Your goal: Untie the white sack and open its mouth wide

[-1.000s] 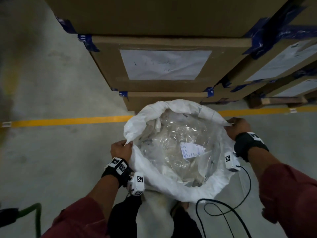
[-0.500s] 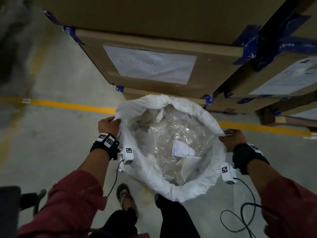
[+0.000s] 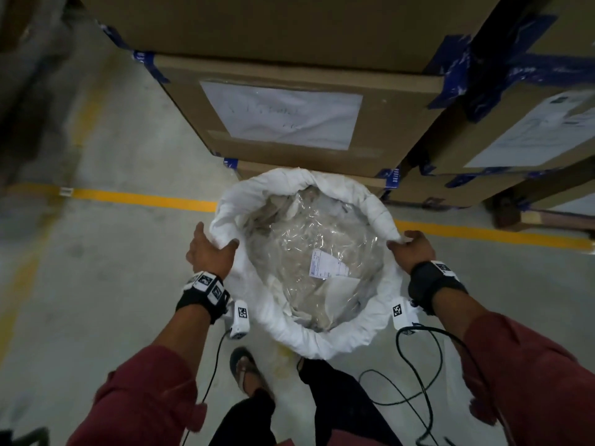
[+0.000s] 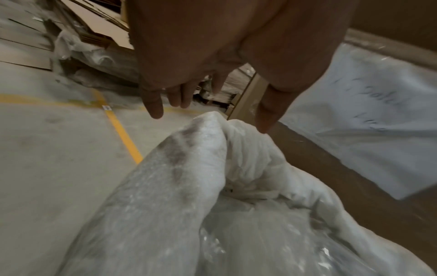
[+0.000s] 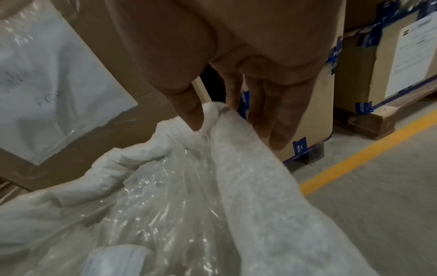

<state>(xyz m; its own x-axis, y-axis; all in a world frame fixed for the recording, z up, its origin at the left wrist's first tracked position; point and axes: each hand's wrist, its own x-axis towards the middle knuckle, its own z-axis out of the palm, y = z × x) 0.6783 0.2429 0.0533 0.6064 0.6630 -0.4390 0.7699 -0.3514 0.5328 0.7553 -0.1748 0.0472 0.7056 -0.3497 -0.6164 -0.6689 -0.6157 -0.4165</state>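
Observation:
The white sack [image 3: 325, 344] stands on the floor in front of me, its rim rolled down and its mouth round and wide. Clear plastic packets [image 3: 309, 239] and a white label [image 3: 326, 268] show inside. My left hand [image 3: 212, 249] straddles the left rim, thumb inside and fingers outside. In the left wrist view the left hand [image 4: 210, 119] has straight, spread fingers hovering just over the rim fold [image 4: 208, 130]. My right hand [image 3: 409, 247] holds the right rim. In the right wrist view the right hand [image 5: 234, 130] pinches the rim fold [image 5: 220, 115] between thumb and fingers.
Stacked cardboard boxes [image 3: 289, 123] with blue tape and paper labels stand right behind the sack. A yellow floor line [image 3: 145, 197] runs across the concrete. My sandalled foot [image 3: 244, 375] and a loose black cable [image 3: 415, 381] lie near the sack's base.
The left hand has let go of the rim and its fingers have straightened. The sack's mouth has spread rounder and wider. My foot has stepped forward on the left.

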